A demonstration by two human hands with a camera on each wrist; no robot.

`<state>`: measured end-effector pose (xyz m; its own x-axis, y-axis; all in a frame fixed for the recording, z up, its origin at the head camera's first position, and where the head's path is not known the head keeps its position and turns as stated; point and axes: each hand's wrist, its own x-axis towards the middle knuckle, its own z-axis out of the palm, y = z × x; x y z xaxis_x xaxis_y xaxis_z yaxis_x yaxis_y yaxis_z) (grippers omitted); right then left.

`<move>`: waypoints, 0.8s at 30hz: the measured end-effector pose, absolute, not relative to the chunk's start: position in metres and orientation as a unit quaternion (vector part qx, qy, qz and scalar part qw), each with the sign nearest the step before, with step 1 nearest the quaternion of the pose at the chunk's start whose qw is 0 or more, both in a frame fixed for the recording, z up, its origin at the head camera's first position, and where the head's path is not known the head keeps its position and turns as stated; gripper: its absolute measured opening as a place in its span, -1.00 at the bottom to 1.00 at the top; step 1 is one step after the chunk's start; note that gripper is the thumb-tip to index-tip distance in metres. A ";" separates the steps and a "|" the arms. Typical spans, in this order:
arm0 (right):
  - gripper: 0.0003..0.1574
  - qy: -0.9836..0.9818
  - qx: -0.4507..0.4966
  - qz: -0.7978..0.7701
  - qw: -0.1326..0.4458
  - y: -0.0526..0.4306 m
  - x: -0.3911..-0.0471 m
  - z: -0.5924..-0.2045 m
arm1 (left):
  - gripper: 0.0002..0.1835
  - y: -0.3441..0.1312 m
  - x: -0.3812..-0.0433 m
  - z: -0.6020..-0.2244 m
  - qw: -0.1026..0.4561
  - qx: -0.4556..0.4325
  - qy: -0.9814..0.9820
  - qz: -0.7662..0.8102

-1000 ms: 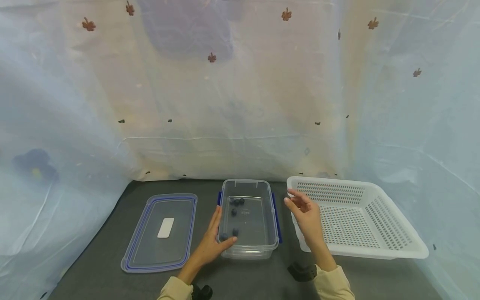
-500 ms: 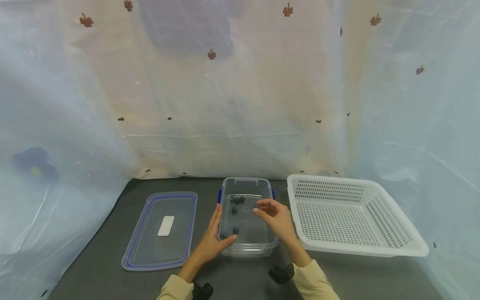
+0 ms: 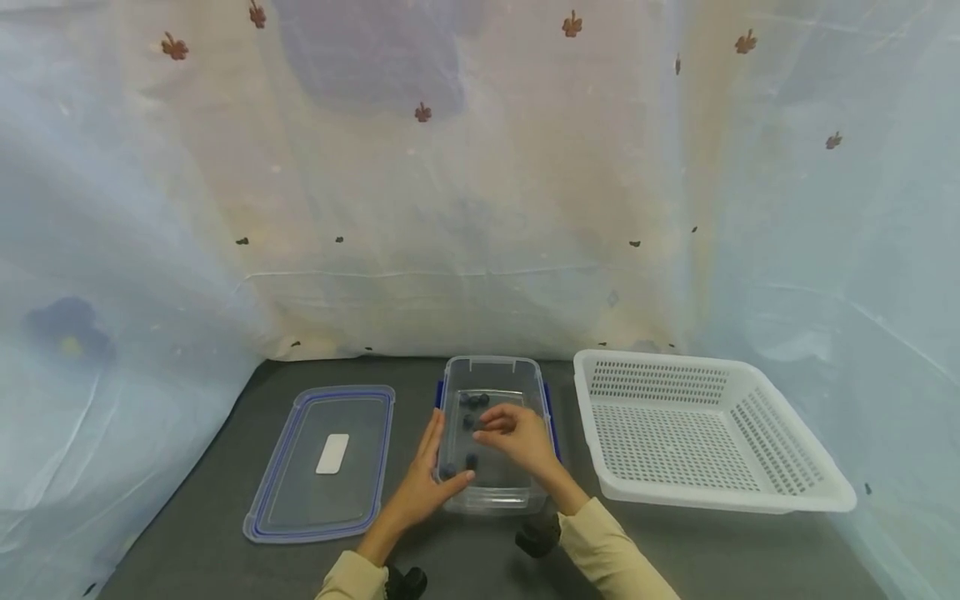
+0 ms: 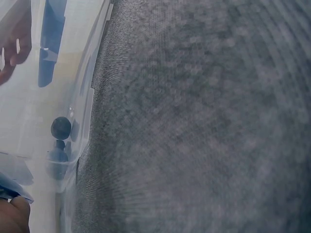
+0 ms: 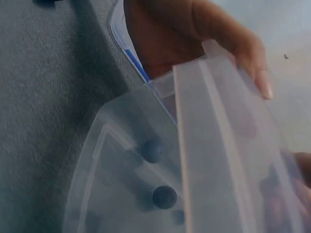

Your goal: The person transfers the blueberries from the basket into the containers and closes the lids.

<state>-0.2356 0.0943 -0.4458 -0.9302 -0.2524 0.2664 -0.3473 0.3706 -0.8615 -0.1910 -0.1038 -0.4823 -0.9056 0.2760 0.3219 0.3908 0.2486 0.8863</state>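
A clear plastic food container [image 3: 501, 483] with blue side clips stands lidless at the middle of the table. Several blueberries [image 3: 472, 461] lie on its bottom, also visible as dark round berries [image 5: 164, 197] through the wall in the right wrist view. My left hand [image 3: 422, 487] rests against the near left corner, its straight fingers along the left side and the thumb across the near side. Over the container, my right hand [image 3: 521, 437] pinches a blueberry [image 3: 478, 424] between thumb and fingertips, close to another lying berry. Whether that berry touches the bottom I cannot tell.
The container's lid [image 3: 322, 492], with a blue seal and a white label, lies flat to the left. To the right stands a white perforated basket [image 3: 720, 502]. A pale patterned curtain [image 3: 480, 192] hangs around the dark grey table.
My right hand has moved left from the basket's near left edge to over the container, bringing a blueberry. The left hand has stayed at the container's corner.
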 end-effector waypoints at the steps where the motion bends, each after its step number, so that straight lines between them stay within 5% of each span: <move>1: -0.67 -0.831 0.180 0.524 0.038 0.094 -0.237 -0.447 | 0.05 -0.104 -0.193 -0.488 0.050 -0.210 -0.790 -0.574; 16: -0.70 -0.852 0.185 0.489 0.006 0.086 -0.257 -0.453 | 0.04 -0.101 -0.192 -0.487 0.045 -0.218 -0.784 -0.580; 24: -0.75 -0.877 0.179 0.442 -0.064 0.083 -0.261 -0.459 | 0.08 -0.105 -0.203 -0.506 0.061 -0.215 -0.787 -0.575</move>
<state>-0.2609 0.0833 -0.4594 -0.9277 -0.3705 0.0462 -0.2574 0.5448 -0.7981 -0.2030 -0.1045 -0.5063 -0.9000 0.2685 0.3434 0.4087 0.2458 0.8790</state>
